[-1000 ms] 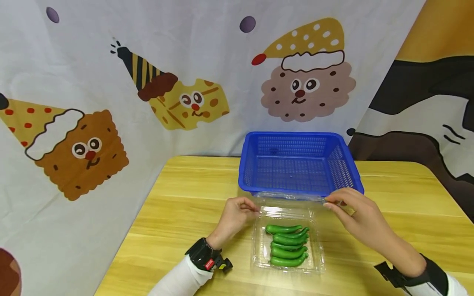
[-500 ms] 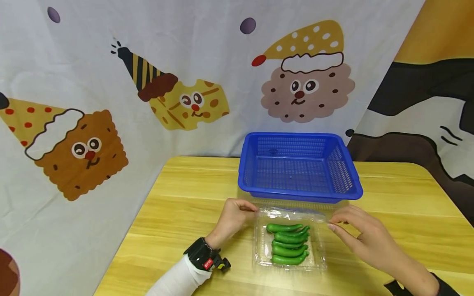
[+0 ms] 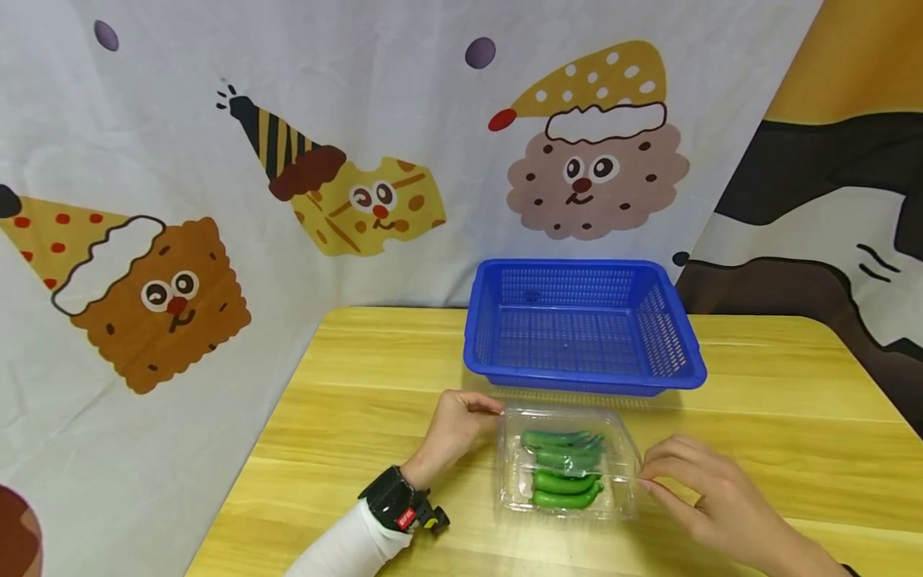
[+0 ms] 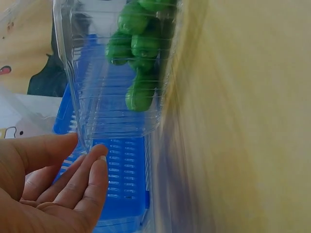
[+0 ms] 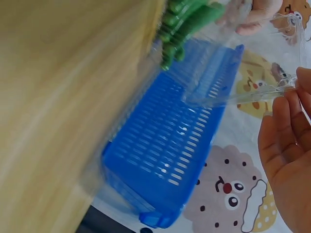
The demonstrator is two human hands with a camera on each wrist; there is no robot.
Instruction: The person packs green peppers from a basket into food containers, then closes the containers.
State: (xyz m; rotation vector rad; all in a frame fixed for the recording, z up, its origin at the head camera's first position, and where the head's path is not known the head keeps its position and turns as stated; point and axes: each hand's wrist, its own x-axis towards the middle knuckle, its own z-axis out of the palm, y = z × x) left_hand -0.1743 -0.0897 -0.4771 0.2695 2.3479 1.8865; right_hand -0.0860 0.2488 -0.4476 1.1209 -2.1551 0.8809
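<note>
A clear plastic clamshell box [image 3: 510, 498] lies on the table with several long green peppers [image 3: 566, 484] in a row inside. Its hinged clear lid [image 3: 622, 437] is tilted over the back part of the box, and the rear peppers show through it. At the back left corner my left hand [image 3: 453, 429] pinches the box's edge between thumb and fingers; the left wrist view shows the fingertips [image 4: 99, 158] at that corner. My right hand [image 3: 710, 490] pinches the lid's right front corner, raised above the box, as seen in the right wrist view.
A blue plastic basket [image 3: 584, 377] with perforated walls stands just behind the box. The wooden table [image 3: 360, 377] extends to both sides. A white cloth with cartoon prints [image 3: 404, 64] hangs behind the table.
My right hand has brought the lid's free edge forward and down, from near the basket's rim to over the peppers. My left hand has stayed at the back left corner.
</note>
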